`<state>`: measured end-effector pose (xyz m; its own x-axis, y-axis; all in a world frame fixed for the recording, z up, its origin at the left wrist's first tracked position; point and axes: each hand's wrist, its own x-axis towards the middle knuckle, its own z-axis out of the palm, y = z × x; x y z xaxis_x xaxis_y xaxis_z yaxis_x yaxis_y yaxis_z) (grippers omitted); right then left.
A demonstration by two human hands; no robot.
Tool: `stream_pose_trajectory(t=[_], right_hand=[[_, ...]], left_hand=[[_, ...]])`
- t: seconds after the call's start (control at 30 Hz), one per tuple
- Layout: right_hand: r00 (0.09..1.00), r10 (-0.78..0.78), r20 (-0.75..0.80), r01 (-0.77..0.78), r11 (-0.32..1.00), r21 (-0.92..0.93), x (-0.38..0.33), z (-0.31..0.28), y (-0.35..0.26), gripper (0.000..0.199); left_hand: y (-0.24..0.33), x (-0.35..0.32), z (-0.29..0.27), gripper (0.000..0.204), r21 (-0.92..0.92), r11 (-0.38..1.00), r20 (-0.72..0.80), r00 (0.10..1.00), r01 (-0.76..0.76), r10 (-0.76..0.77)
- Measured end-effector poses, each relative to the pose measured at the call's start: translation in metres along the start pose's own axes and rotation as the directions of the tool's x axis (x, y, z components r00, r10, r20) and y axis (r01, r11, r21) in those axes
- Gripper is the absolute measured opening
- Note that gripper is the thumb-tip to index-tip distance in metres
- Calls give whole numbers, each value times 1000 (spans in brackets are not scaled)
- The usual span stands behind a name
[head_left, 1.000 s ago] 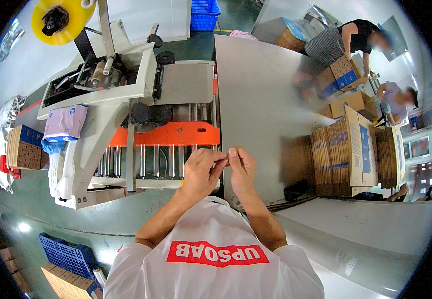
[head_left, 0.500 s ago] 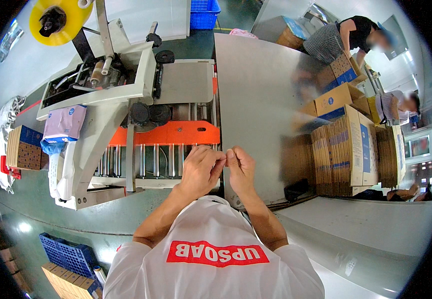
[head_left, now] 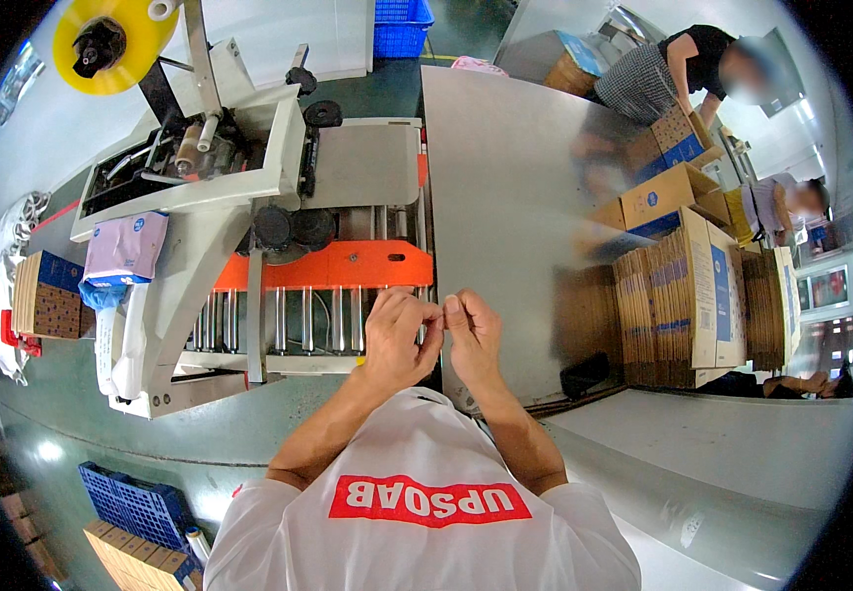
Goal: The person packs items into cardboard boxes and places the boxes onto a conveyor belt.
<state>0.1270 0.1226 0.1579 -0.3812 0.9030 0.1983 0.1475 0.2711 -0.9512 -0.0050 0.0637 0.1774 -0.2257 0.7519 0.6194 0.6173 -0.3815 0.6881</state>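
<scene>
My left hand (head_left: 400,337) and my right hand (head_left: 471,335) meet in front of my chest, fingertips touching. Both are closed with fingers curled and thumbs pinching; whatever may sit between them is hidden or too small to name. The left one is over the near edge of a roller conveyor (head_left: 323,315), close to its orange side plate (head_left: 323,264). Beside it, the right one is above the near left corner of a bare metal table (head_left: 505,217).
A carton-taping machine (head_left: 200,187) with a yellow tape roll (head_left: 141,39) stands at left, a lilac packet (head_left: 127,246) on its frame. Stacked flat cartons (head_left: 678,295) and an open carton (head_left: 671,197) occupy the table's right. Beyond, a person (head_left: 692,69) handles another carton (head_left: 678,138).
My hands stay together, the left shifting very slightly rightward. The far person at right has moved a little.
</scene>
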Motion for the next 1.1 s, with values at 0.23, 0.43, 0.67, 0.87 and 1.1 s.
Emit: stream_pose_trajectory(t=[0.23,0.43,0.67,0.87,1.1], right_hand=[[991,130,24,-131,946,295,3,5,-18,38],[989,139,42,-144,911,386,2,0,-18,39],[981,178,74,-192,904,383,-5,-1,-11,49],[995,73,63,-86,966,243,-9,0,-5,55],[997,58,54,-71,951,300,-12,2,-8,55]], left_hand=[[-1,-5,1,9,-61,996,-15,998,67,-68],[10,-3,-5,14,-377,840,162,921,390,-355],[17,-4,-3,18,-518,755,169,914,401,-370],[17,-13,2,16,-627,617,206,866,475,-456],[20,-15,5,18,-728,492,220,842,478,-493]])
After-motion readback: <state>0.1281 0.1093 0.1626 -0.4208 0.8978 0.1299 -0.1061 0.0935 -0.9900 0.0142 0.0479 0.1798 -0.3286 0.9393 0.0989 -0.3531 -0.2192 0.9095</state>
